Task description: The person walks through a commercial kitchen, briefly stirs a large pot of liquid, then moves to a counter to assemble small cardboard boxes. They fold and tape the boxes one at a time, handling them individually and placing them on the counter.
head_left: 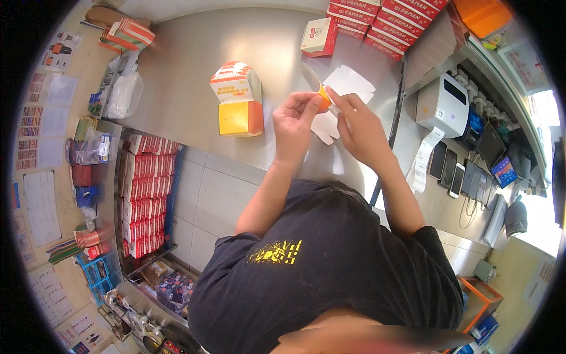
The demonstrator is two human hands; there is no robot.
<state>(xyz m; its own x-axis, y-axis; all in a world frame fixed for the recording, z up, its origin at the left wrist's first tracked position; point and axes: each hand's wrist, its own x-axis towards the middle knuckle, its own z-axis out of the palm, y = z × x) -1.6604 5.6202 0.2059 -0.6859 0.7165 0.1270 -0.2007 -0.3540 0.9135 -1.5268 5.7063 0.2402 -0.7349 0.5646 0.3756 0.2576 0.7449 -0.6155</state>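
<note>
A part-folded paper carton stretches between my hands over the steel counter, its white inside showing and an orange flap at its near end. My left hand pinches that flap between thumb and fingers. Across from it, my right hand has its fingers bent against the flap and the carton's white panel; its palm side is hidden. To the left of my hands stands a yellow-and-orange carton, and just beyond it is a white one with an orange-striped top.
Red boxes are stacked at the far right, with a red-and-white box beside them. On the right-hand shelf sit a label printer with hanging paper and several phones. More red-and-white cartons fill a rack at left.
</note>
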